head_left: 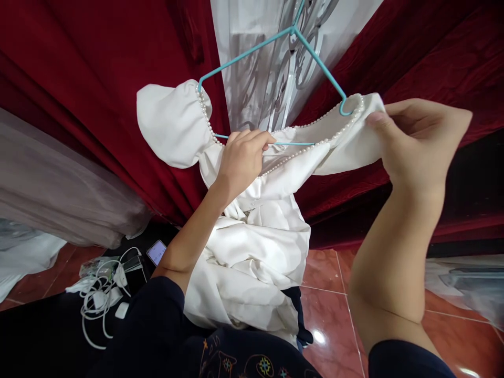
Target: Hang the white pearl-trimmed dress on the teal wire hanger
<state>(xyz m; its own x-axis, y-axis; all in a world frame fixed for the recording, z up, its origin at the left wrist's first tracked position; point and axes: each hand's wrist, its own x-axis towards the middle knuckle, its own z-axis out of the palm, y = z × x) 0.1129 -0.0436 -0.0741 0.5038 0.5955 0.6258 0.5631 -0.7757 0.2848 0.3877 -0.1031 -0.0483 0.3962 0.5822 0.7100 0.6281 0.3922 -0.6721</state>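
A white satin dress (252, 241) with pearl trim along its neckline hangs on a light-blue hanger (246, 53) in front of me, its skirt gathered over my lap. My left hand (244, 157) is closed at the middle of the neckline, around the hanger's lower bar. With thumb and fingers, my right hand (413, 136) pinches the end of the sleeve on the right and holds it out sideways. The puffed left sleeve (169, 126) hangs free beside the hanger's left end. The hanger's hook runs out of the top of the view.
Dark red curtains (98, 68) and a grey metal grille (291, 68) stand behind the dress. At the lower left, white cables (103, 299) and a lit phone (156, 252) lie on a black surface. Reddish tiles (326, 315) cover the floor.
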